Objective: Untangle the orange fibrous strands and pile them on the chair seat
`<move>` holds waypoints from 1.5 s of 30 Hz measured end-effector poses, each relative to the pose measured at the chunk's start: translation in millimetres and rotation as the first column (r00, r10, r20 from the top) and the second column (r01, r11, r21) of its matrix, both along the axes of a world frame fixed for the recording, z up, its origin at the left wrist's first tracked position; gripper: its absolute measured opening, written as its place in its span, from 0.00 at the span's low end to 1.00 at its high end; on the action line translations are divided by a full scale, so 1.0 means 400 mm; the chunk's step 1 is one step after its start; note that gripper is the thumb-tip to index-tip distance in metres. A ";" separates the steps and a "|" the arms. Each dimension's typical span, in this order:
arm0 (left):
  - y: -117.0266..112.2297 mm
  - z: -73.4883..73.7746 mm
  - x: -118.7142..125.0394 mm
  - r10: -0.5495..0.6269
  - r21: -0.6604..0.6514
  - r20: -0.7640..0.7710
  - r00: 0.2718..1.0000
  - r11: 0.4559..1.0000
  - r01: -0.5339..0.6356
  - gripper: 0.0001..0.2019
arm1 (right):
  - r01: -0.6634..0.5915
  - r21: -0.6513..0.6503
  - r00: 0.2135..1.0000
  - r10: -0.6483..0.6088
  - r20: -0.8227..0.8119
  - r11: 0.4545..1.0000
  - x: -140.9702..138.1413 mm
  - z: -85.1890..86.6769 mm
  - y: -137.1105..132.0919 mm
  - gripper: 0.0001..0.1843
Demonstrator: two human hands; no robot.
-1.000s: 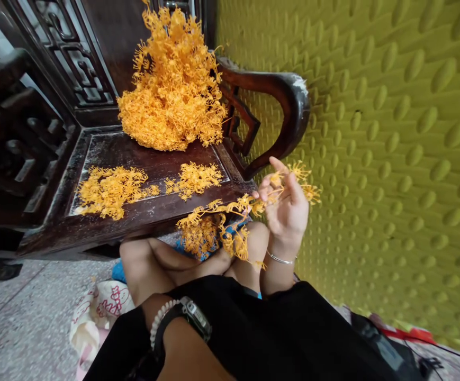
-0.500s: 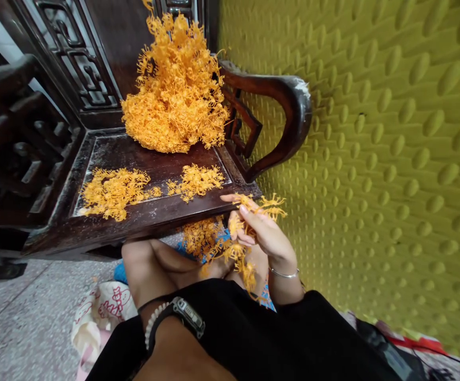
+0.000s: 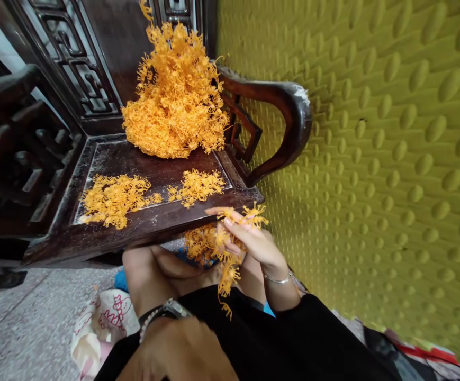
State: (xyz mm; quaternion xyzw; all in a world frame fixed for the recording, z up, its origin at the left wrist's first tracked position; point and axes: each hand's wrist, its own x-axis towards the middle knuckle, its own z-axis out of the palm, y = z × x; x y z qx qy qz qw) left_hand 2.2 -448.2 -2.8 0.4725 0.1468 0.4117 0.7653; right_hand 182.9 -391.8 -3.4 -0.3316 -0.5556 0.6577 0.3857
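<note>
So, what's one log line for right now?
right hand: holds orange strand | left hand: low in view, hold unclear | chair seat: orange heap, smaller piles

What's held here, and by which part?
The right hand holds an orange strand partway along, one end hanging below; any hold by the left hand is unclear.

A strand of spidery, plastic-looking orange pieces (image 3: 228, 278) is gripped in the right hand (image 3: 251, 241), sprigs splaying above the fingers and the tail dangling below, its tip curled. More of the same sit on the dark wooden chair seat (image 3: 166, 217): a tall tangled heap (image 3: 176, 106) at the back, a flat patch (image 3: 114, 198) front left, a smaller cluster (image 3: 198, 186) front right. Another clump (image 3: 201, 241) shows below the seat's front edge, partly hidden.
</note>
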 end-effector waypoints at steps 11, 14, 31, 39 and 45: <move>0.163 -0.037 0.003 0.761 0.717 -0.376 0.529 0.601 -0.353 0.10 | 0.013 0.268 0.953 -0.093 0.290 0.963 -0.015 -0.035 -0.014 0.15; 0.172 -0.053 0.006 0.686 0.669 -0.358 0.633 0.662 -0.339 0.08 | 0.069 0.278 0.947 -0.150 0.284 0.958 -0.015 -0.030 -0.015 0.15; 0.136 -0.073 0.086 0.512 -0.009 0.012 0.859 0.859 -0.512 0.11 | 0.235 0.070 0.962 -0.222 -0.157 0.969 -0.061 -0.072 -0.037 0.26; 0.117 -0.053 0.113 0.476 -0.235 0.221 0.852 0.873 -0.427 0.14 | 0.040 -0.074 0.679 -0.081 -0.730 0.996 -0.067 -0.117 -0.024 0.29; 0.140 -0.067 0.090 0.576 -0.189 0.108 0.810 0.812 -0.553 0.11 | -0.048 -0.164 0.754 -0.072 -0.653 0.985 -0.028 -0.109 -0.012 0.28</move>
